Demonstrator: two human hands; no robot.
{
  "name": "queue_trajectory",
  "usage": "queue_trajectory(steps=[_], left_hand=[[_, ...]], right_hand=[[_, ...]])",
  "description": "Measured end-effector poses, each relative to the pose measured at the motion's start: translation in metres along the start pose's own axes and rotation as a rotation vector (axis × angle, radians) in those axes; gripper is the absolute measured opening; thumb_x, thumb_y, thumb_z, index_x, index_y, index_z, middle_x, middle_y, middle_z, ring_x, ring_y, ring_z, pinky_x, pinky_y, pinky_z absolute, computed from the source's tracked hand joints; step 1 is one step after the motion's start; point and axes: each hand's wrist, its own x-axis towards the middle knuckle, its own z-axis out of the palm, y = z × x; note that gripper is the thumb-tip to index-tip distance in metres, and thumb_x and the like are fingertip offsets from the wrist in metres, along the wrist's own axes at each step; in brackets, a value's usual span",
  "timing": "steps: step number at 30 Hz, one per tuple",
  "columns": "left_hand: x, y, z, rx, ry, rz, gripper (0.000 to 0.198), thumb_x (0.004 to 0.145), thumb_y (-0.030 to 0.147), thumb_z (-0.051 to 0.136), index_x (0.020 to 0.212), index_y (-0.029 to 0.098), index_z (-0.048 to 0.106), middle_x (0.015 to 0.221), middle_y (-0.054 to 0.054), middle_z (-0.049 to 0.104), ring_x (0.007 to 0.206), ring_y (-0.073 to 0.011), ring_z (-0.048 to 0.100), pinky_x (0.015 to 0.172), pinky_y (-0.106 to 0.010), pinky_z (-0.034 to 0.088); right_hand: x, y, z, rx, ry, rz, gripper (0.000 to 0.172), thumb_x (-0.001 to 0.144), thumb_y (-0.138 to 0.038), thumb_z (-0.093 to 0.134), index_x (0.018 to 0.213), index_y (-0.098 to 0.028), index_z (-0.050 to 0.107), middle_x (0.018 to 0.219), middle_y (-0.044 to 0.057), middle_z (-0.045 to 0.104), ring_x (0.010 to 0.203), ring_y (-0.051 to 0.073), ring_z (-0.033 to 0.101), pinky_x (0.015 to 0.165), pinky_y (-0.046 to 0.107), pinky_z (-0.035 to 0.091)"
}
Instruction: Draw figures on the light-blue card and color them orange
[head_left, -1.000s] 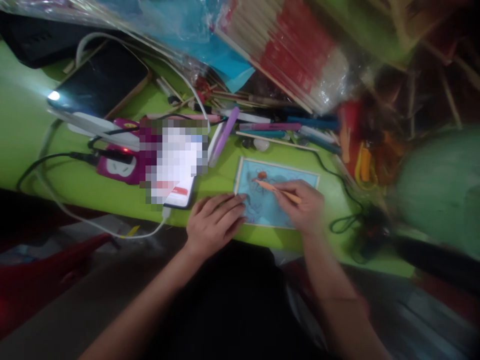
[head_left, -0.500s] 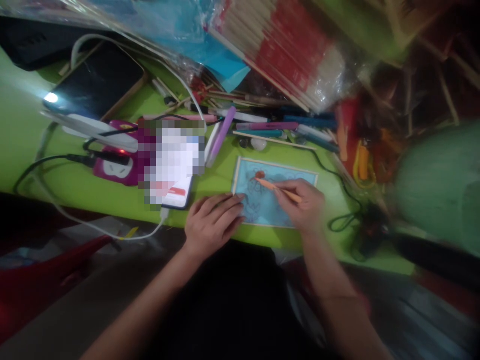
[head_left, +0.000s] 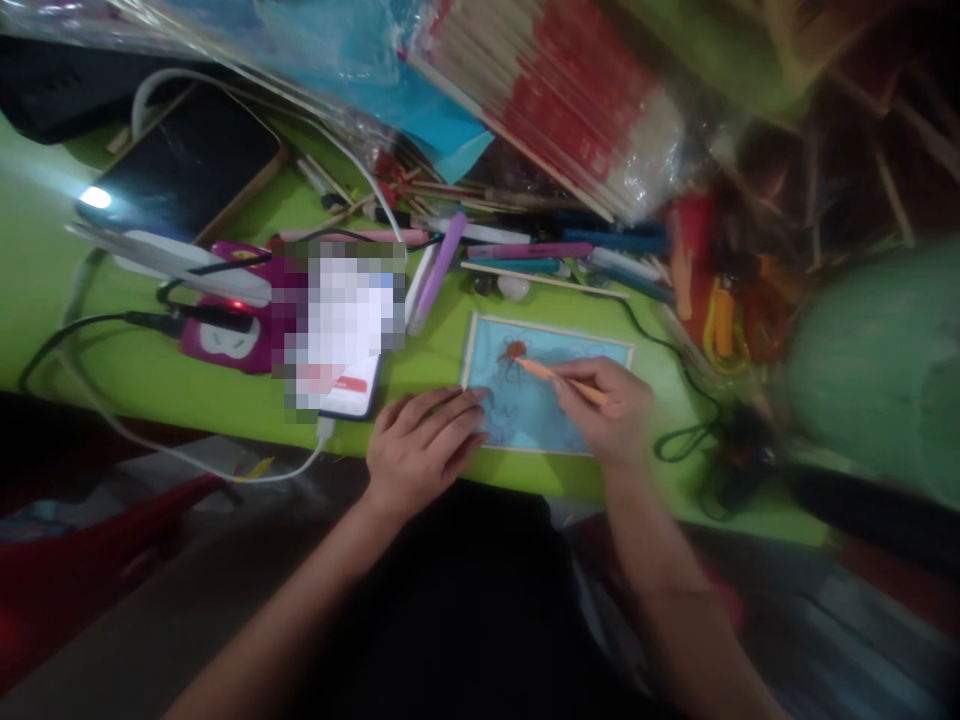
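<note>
A blue sheet [head_left: 536, 425] with thin light sticks along its edges lies on the green table. Faint line drawings cover it, and an orange-red round patch [head_left: 516, 349] with petal-like lines shows at its upper left. My right hand [head_left: 615, 408] pinches an orange pen [head_left: 538, 369], whose tip meets the sheet at that patch. My left hand [head_left: 420, 445] lies flat with its fingertips over the sheet's lower left edge, holding nothing.
To the left are a lit phone [head_left: 349, 400] on a cable, a purple power strip [head_left: 225, 335] and a dark phone [head_left: 202, 165] with its light on. Pens and sticks [head_left: 532, 250] lie behind the sheet. A green rounded object [head_left: 877, 370] stands at right.
The pen tip has shifted slightly, and more of the orange-red patch and its lines shows. My left hand rests as before. The whole view has slid a little.
</note>
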Motion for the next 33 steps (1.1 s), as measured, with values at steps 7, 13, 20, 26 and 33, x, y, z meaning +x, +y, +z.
queue_trajectory(steps=[7, 13, 20, 26, 33], left_hand=[[-0.0015, -0.0006, 0.0, -0.01, 0.001, -0.001, 0.027, 0.094, 0.026, 0.076, 0.12, 0.029, 0.071, 0.124, 0.003, 0.081, 0.11, -0.0225, 0.075, 0.091, -0.04, 0.049], [-0.001, -0.0004, 0.0, -0.01, 0.001, -0.002, 0.029, 0.094, 0.026, 0.075, 0.122, 0.03, 0.07, 0.124, 0.003, 0.081, 0.11, -0.0223, 0.075, 0.092, -0.04, 0.048], [-0.0015, -0.0003, -0.0003, -0.018, -0.003, -0.011, 0.029, 0.094, 0.026, 0.076, 0.122, 0.031, 0.071, 0.125, 0.004, 0.08, 0.111, -0.0217, 0.074, 0.093, -0.039, 0.048], [-0.0013, -0.0007, -0.0002, -0.005, 0.002, 0.001, 0.024, 0.094, 0.027, 0.076, 0.118, 0.028, 0.072, 0.124, 0.003, 0.081, 0.11, -0.0217, 0.074, 0.093, -0.039, 0.048], [0.0003, -0.0001, -0.0003, 0.001, -0.001, -0.003, 0.02, 0.096, 0.028, 0.075, 0.115, 0.029, 0.071, 0.123, 0.005, 0.081, 0.108, -0.0216, 0.075, 0.09, -0.04, 0.048]], right_hand=[[0.0011, -0.0067, -0.002, 0.008, -0.053, -0.021, 0.008, 0.089, -0.026, 0.072, 0.09, -0.025, 0.08, 0.08, 0.001, 0.081, 0.073, 0.018, 0.074, 0.067, 0.033, 0.058], [0.0001, -0.0028, -0.0008, 0.005, -0.01, -0.006, 0.008, 0.09, -0.028, 0.073, 0.092, -0.026, 0.08, 0.081, 0.0, 0.081, 0.073, 0.018, 0.074, 0.067, 0.033, 0.058], [-0.0006, -0.0019, 0.0004, 0.021, 0.014, 0.035, 0.009, 0.09, -0.029, 0.073, 0.093, -0.026, 0.081, 0.082, 0.001, 0.081, 0.073, 0.019, 0.074, 0.068, 0.034, 0.059], [-0.0005, -0.0042, -0.0005, 0.023, -0.009, 0.026, 0.008, 0.089, -0.027, 0.073, 0.091, -0.025, 0.08, 0.082, 0.001, 0.082, 0.074, 0.019, 0.074, 0.068, 0.034, 0.06], [0.0014, -0.0058, -0.0026, 0.012, -0.067, -0.037, 0.007, 0.089, -0.026, 0.073, 0.088, -0.025, 0.08, 0.08, 0.001, 0.081, 0.073, 0.019, 0.074, 0.072, 0.036, 0.058]])
